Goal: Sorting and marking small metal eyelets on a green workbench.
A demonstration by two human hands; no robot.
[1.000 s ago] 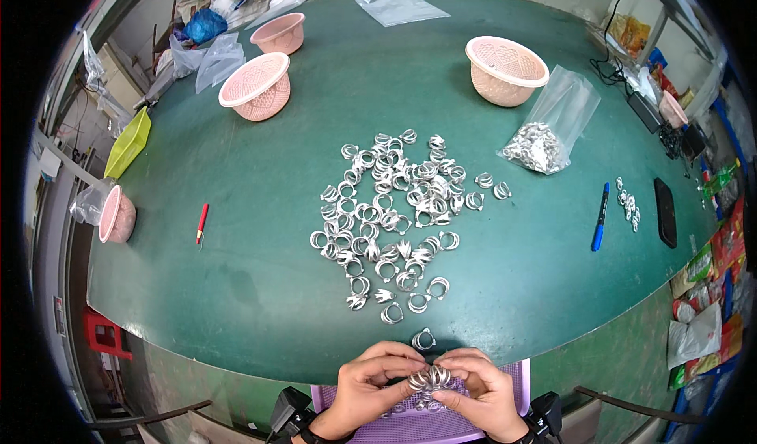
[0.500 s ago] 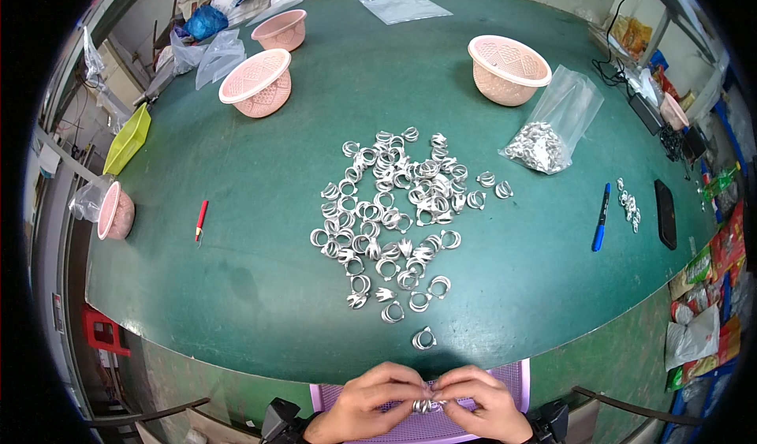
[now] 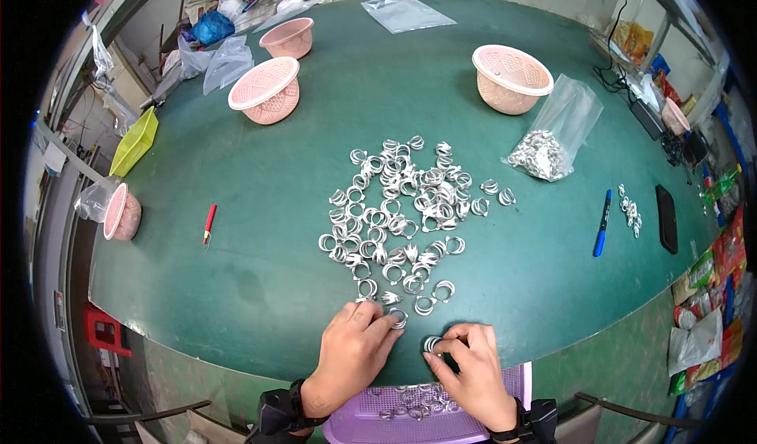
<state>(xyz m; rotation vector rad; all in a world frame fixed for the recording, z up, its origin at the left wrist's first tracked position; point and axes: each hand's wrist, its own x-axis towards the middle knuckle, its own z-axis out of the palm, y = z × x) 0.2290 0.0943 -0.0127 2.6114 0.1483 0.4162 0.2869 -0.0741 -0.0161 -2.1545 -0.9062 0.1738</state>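
Many silver-coloured metal rings with several bands (image 3: pixel 410 207) lie in a loose heap on the green table. At the near side of the heap my left hand (image 3: pixel 355 345) has its fingertips closed on one ring (image 3: pixel 399 318), which rests on the table. My right hand (image 3: pixel 473 369), near the table edge, pinches another ring (image 3: pixel 431 345) between thumb and fingers. Below the edge, a purple plastic basket (image 3: pixel 347 419) holds several more rings (image 3: pixel 418 403). My right wrist and forearm hide part of it.
Pink baskets stand at the far left (image 3: pixel 272 97), the far right (image 3: pixel 512 89) and the left edge (image 3: pixel 123 214). A clear bag of small metal parts (image 3: pixel 542 156) lies right of the heap. Further right are a blue pen (image 3: pixel 603 227) and black phone (image 3: pixel 666 219); a red pen (image 3: pixel 210 225) lies left.
My hands, earlier together over the purple basket with rings between them, have parted and moved forward onto the table. Each is now at a separate ring, and rings show in the basket.
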